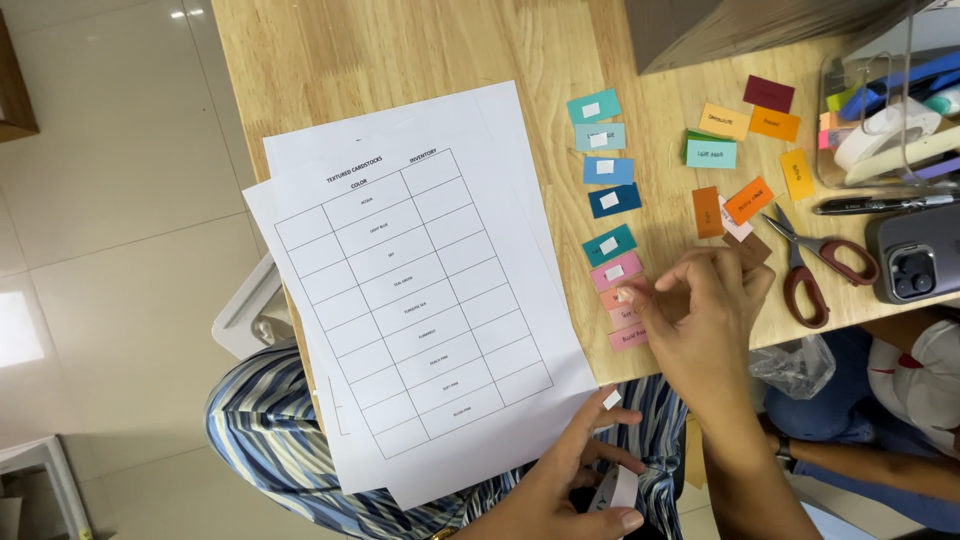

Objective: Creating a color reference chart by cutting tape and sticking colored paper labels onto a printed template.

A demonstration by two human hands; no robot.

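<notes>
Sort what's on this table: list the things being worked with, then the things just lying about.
In use:
right hand at the pink swatches
left hand holding a white tape strip
blue swatch column
printed table sheet

Lying about:
scissors
phone
black pen
clear organizer

Small white labels (606, 166) sit on a column of blue, teal and pink cards (612, 200) at centre right of the frame; another white label (612, 399) clings to a fingertip at lower centre. A dark smartphone (920, 255) lies screen-down at the right edge
</notes>
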